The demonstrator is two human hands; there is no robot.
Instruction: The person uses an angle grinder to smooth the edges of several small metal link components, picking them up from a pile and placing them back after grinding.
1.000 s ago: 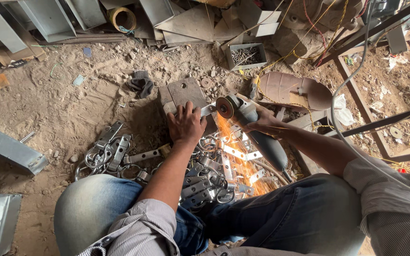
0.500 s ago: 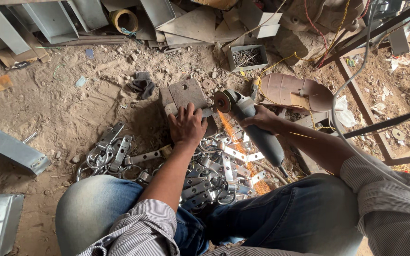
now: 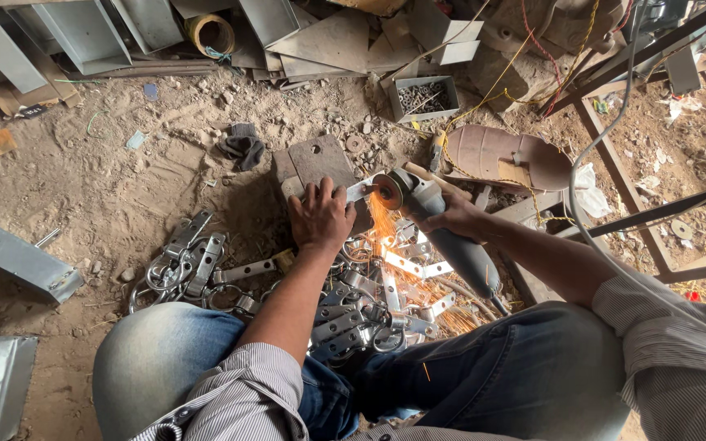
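As sparks (image 3: 382, 233) return (briefly gone), grinder (image 3: 443, 224) cutting

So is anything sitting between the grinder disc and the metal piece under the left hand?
Nothing visible. The grinder disc meets the end of the metal piece directly, with sparks spraying toward the person. The left hand presses the piece down beside the disc; the right hand grips the angle grinder.

sparks (image 3: 382, 233): back again, spraying off the grinder disc (image 3: 387, 192) after dying out half a second ago
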